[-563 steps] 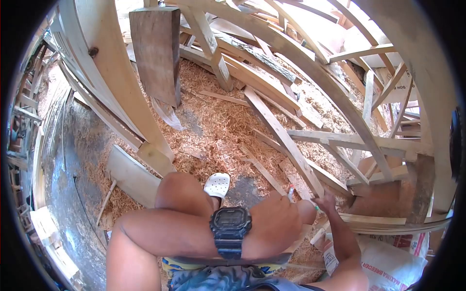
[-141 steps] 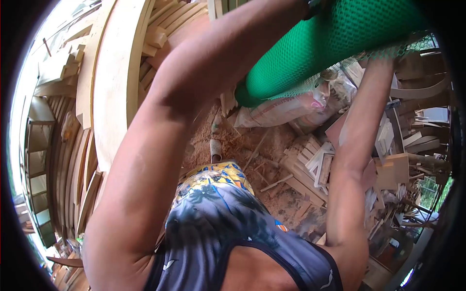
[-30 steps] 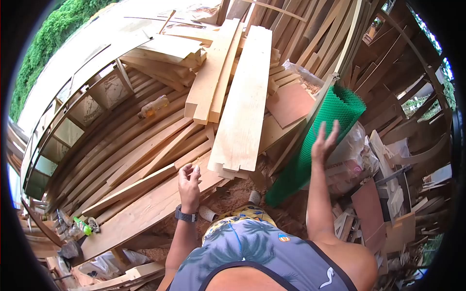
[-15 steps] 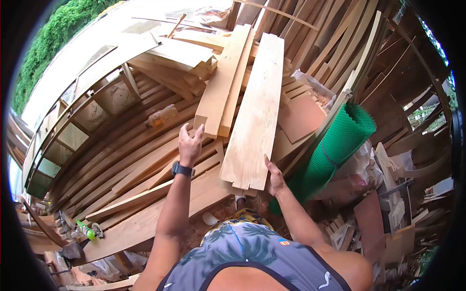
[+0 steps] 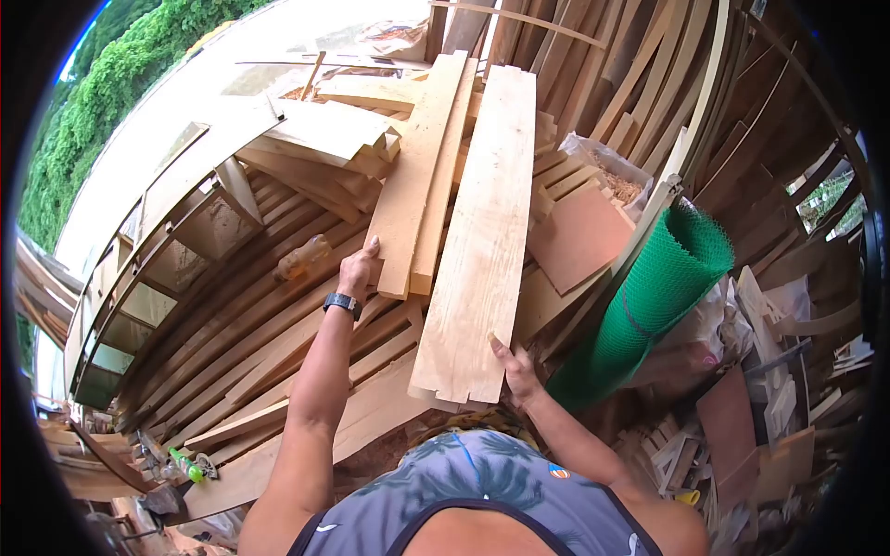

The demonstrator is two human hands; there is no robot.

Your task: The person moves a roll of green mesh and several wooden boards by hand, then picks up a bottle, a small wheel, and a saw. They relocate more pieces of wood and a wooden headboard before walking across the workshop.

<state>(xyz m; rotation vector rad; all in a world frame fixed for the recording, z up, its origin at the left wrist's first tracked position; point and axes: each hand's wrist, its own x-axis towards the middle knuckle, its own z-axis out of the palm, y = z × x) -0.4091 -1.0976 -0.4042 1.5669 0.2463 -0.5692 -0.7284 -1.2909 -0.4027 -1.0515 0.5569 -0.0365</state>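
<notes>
A wide pale board (image 5: 477, 250) lies lengthwise in front of me, its near end close to my chest. My right hand (image 5: 519, 372) grips its near right edge, thumb on top and the other fingers hidden below. To the left, two narrower planks (image 5: 413, 199) lie side by side. My left hand (image 5: 358, 271), with a dark watch on the wrist, is at the left edge of the outer plank; its thumb and other fingers are partly hidden, so its grip is unclear.
A green mesh roll (image 5: 654, 296) stands to the right. A reddish-brown panel (image 5: 579, 239) and a bag of shavings (image 5: 616, 176) lie beyond the board. Long timber strips (image 5: 250, 357) fill the left, with a plastic bottle (image 5: 303, 258) on them.
My left hand has moved from above the plank's near end to its left side. The planks and wide board appear lower in view, the board still in my right hand.
</notes>
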